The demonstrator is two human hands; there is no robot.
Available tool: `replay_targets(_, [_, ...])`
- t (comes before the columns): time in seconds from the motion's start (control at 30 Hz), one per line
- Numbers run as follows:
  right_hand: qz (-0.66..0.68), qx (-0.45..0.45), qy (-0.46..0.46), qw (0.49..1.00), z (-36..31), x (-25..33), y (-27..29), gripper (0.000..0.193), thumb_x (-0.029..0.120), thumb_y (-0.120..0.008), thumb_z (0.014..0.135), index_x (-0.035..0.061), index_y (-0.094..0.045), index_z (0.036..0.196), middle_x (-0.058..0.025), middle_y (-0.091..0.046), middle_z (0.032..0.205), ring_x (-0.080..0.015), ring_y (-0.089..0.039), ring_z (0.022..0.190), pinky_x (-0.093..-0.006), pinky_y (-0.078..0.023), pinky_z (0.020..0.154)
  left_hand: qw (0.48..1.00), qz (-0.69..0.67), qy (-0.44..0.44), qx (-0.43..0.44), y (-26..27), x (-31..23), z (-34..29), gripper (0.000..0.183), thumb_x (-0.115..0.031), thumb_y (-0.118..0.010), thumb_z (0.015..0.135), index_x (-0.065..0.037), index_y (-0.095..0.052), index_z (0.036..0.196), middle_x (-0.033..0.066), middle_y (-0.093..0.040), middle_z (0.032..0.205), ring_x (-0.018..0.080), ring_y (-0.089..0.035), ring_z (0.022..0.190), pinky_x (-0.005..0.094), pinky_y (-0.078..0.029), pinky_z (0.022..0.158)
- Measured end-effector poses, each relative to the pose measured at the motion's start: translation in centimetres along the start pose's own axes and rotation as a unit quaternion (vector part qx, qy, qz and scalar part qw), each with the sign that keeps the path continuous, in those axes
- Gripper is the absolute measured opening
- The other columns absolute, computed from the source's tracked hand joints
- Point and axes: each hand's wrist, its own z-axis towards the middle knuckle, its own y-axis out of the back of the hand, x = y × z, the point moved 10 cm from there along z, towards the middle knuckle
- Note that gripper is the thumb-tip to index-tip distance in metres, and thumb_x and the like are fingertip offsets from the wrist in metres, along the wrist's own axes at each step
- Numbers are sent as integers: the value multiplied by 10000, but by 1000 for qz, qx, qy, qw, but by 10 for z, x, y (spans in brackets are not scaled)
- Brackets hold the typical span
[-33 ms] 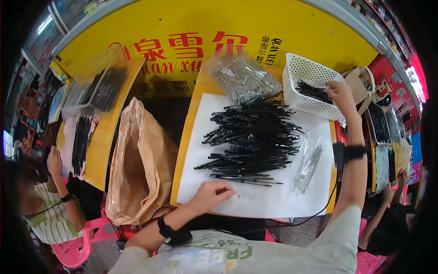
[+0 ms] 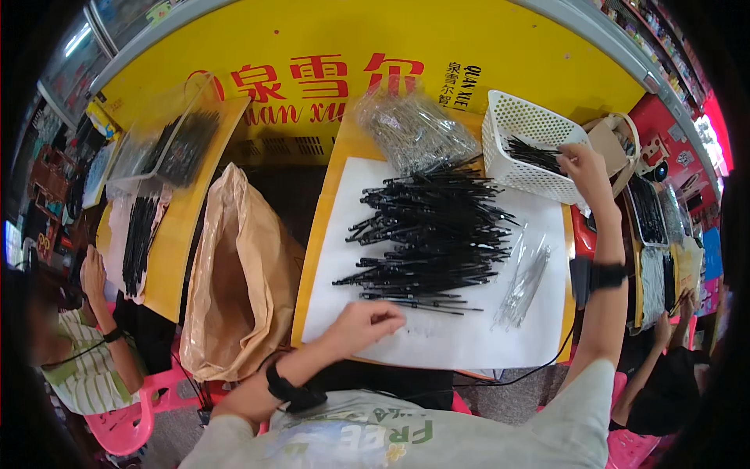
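A large heap of thin black sticks [image 2: 430, 227] lies on a white sheet [image 2: 445, 344] in front of me. My left hand [image 2: 367, 324] rests at the heap's near edge, fingers curled together; whatever may be in them is hidden. My right hand [image 2: 582, 166] reaches over the right rim of a white perforated basket [image 2: 519, 176] at the far right. Its fingertips are pinched at the ends of thin black sticks [image 2: 535, 154] lying in the basket. Right of the heap lies a small bunch of clear, shiny strips [image 2: 525, 285].
A clear bag of shiny pieces [image 2: 414, 129] sits behind the heap. An open brown paper bag [image 2: 242, 289] stands left of my board. People work at boards on both sides; one person's hand [image 2: 92, 277] shows at left. A black cable [image 2: 539, 366] runs along the near edge.
My left hand has shifted very slightly toward the heap. The right hand stays at the basket, a touch lower. The heap looks the same.
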Motion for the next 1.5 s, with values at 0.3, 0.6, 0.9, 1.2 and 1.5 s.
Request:
replay_targets(0.3, [173, 65, -69, 980, -195, 99, -7, 202, 71, -626, 833, -22, -643, 1011, -138, -670, 784, -154, -666, 683, -255, -506, 620, 689, 531, -430, -243, 36, -175, 114, 327, 39, -484, 772, -5, -611, 1071, 220, -565, 1157, 369, -545, 1052, 429, -434, 911])
replay_targets(0.6, [159, 30, -173, 972, -259, 36, -32, 239, 113, -596, 825, -62, -640, 982, -161, -662, 746, -174, -665, 658, -269, -492, 621, 676, 612, -374, -168, 28, -160, 111, 217, 6, -512, 778, -17, -648, 945, 154, -621, 903, 322, -602, 897, 402, -489, 779])
replay_targets(0.9, [127, -5, -152, 980, -202, 23, -101, 199, 128, -611, 776, -25, -684, 881, -222, -653, 801, -326, -653, 743, -348, -509, 685, 654, 528, -468, -273, 30, -181, -24, 153, -21, -556, 815, -18, -593, 964, 130, -602, 868, 305, -595, 822, 368, -487, 718])
replay_targets(1.2, [-94, -18, -193, 976, -156, 21, -119, 163, 52, -636, 708, -76, -646, 808, -292, -628, 850, -431, -617, 855, -465, -503, 767, 887, 201, -253, -331, 50, -64, -110, 113, -39, -663, 750, 11, -628, 846, 105, -626, 762, 163, -604, 668, 272, -476, 615])
replay_targets(1.5, [-104, 45, -217, 970, -140, -3, -130, 146, 4, -696, 578, -85, -625, 669, -248, -634, 682, -368, -666, 702, -382, -534, 614, 906, 204, -238, -284, 44, 3, -93, 129, -55, -664, 735, 34, -646, 828, 120, -616, 777, 171, -604, 660, 268, -484, 616])
